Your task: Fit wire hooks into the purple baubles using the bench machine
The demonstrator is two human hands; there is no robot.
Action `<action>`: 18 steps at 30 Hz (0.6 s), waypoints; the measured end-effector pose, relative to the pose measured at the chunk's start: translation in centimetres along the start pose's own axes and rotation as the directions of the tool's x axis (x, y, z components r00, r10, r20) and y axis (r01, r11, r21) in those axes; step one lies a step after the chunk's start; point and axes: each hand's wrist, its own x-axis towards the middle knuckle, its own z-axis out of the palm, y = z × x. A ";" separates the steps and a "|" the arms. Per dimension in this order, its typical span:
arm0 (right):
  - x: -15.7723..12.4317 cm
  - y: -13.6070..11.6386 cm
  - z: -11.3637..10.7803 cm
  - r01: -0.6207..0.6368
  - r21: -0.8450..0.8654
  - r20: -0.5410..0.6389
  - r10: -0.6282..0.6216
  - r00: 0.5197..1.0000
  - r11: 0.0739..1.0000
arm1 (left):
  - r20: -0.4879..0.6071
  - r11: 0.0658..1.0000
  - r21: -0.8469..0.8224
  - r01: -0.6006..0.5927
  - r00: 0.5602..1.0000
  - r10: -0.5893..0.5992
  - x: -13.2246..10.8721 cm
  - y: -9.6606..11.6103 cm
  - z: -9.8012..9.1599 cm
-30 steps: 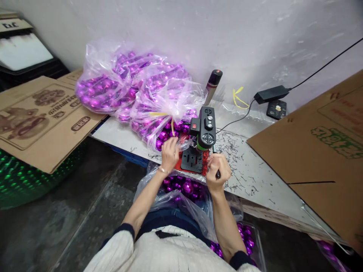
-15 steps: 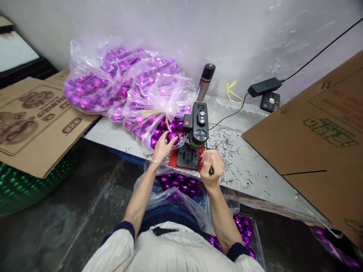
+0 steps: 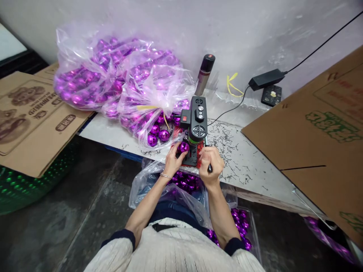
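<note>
Between the thumb and fingers of my left hand point(image 3: 173, 161) is a shiny purple ball point(image 3: 183, 147), held at the left side of a small black bench machine point(image 3: 197, 119). The machine has a red switch, round vents and a slotted base plate on a red mat point(image 3: 200, 154). My right hand point(image 3: 211, 164) is closed round the black-tipped lever point(image 3: 210, 168) at the machine's right side. Several loose purple balls point(image 3: 163, 135) lie at the mouth of a clear plastic bag point(image 3: 154, 94) full of them. More balls point(image 3: 185, 183) sit in an open bag at my lap.
A spray can point(image 3: 204, 73) stands behind the machine. Thin dark clippings point(image 3: 235, 158) litter the tabletop. A power adapter point(image 3: 266, 79) lies at the back. Cardboard boxes flank me, one on the right point(image 3: 312, 139) and flattened card point(image 3: 36, 117) on the left.
My left hand has moved right and towards me, bringing the purple ball from the bag's mouth to the machine. My right hand stays on the lever. The view has shifted slightly.
</note>
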 end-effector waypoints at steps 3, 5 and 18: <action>0.0 0.0 0.0 0.004 0.003 0.000 -0.004 1.000 1.000 | -0.026 0.988 0.149 -0.046 0.998 0.051 0.3 -0.4 -0.1; -0.1 0.0 0.0 0.002 0.009 0.003 -0.002 1.000 1.000 | 0.003 0.968 0.228 -0.106 0.994 0.108 0.6 -0.5 -0.2; -0.7 0.4 0.0 0.025 -0.034 0.006 -0.024 1.000 0.999 | 0.143 0.952 0.216 -0.218 0.971 0.190 0.8 -1.6 0.6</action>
